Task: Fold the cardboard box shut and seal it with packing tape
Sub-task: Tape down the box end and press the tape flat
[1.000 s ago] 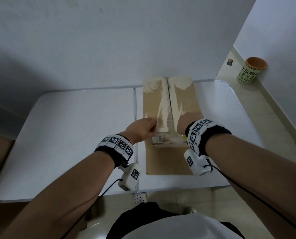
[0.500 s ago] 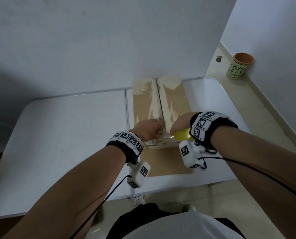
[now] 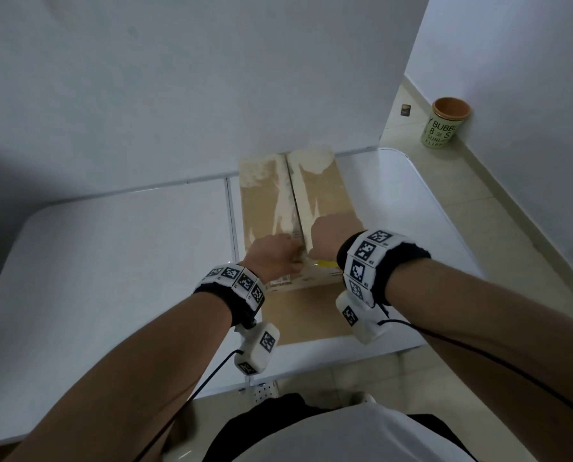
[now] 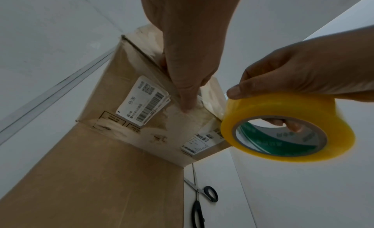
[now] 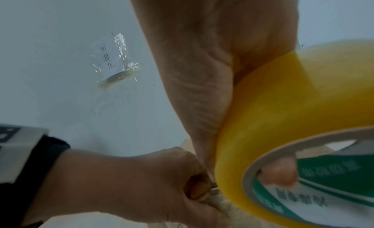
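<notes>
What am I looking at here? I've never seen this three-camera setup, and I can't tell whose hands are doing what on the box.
No machine: a person works with bare hands. One camera sits on the head; one on each wrist looks along the fingers. A cardboard box stands on a white table, its top flaps folded shut. The left hand presses the tape end onto the box's near edge. The right hand holds a yellow tape roll, thumb outside, a finger through the core. Scissors lie on the table beside the box.
</notes>
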Available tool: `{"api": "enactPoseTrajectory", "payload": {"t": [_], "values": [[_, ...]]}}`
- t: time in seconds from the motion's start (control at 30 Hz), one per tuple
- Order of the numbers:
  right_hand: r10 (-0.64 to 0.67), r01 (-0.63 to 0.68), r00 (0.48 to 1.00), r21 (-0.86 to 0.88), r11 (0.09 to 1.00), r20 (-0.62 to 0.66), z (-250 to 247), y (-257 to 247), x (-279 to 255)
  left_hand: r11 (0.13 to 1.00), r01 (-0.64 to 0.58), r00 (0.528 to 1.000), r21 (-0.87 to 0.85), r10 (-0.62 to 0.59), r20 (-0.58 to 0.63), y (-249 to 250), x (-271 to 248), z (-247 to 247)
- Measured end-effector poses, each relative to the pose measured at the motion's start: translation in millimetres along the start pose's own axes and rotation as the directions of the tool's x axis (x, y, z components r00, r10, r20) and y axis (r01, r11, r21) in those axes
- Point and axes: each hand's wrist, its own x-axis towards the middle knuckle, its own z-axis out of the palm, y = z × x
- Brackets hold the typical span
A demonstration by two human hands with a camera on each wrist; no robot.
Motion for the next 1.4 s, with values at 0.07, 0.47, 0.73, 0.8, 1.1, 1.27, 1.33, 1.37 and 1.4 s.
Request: {"api": "enactPoseTrajectory", "payload": {"t": [0.07, 0.47, 0.73, 0.8, 1.1, 1.27, 1.33, 1.37, 1.4], "values": [[-0.024, 0.025, 1.000, 0.104, 0.994, -0.011, 0.8, 5.4, 1.8, 0.999, 0.000, 1.000, -0.047, 0.000, -0.005, -3.2, -0.8, 1.7], [-0.046, 0.045, 0.999, 0.110, 0.993, 0.006, 8.4, -3.3, 20.9, 0.025, 0.272, 0.795, -0.962, -0.569, 0.210, -100.5, -69.5, 24.5], [-0.072, 0.070, 0.997, 0.049, 0.996, 0.035, 9.2, -3.4, 29.5, -0.218, 0.259, 0.891, -0.941, -0.321, 0.320, -92.2, -95.4, 39.0], [-0.047, 0.047, 0.998, 0.011, 0.999, 0.052, 10.2, -3.8, 33.5, -0.204, 0.260, 0.903, -0.944, -0.295, 0.312, -92.0, -97.3, 40.6], [0.100, -0.082, 0.963, -0.081, 0.993, 0.250, 46.0, 7.5, 106.5, -0.029, 0.270, 0.884, -0.962, -0.389, 0.259, -93.8, -99.1, 45.4], [0.043, -0.025, 0.975, -0.085, 0.996, 0.218, 20.6, -8.3, 69.9, 0.063, 0.291, 0.862, -0.955, -0.451, 0.233, -93.8, -92.6, 44.8], [0.165, -0.160, 0.941, -0.039, 0.986, 0.296, 39.6, -2.2, 101.8, 0.029, 0.268, 0.851, -0.963, -0.477, 0.222, -91.2, -86.9, 46.8], [0.160, -0.169, 0.949, 0.006, 0.986, 0.272, 79.1, 18.0, 148.8, 0.020, 0.255, 0.841, -0.967, -0.498, 0.212, -88.2, -83.8, 48.3], [0.172, -0.200, 0.937, 0.061, 0.978, 0.305, 102.1, 27.9, 182.0, 0.022, 0.243, 0.830, -0.970, -0.522, 0.196, -85.2, -80.0, 50.3]]}}
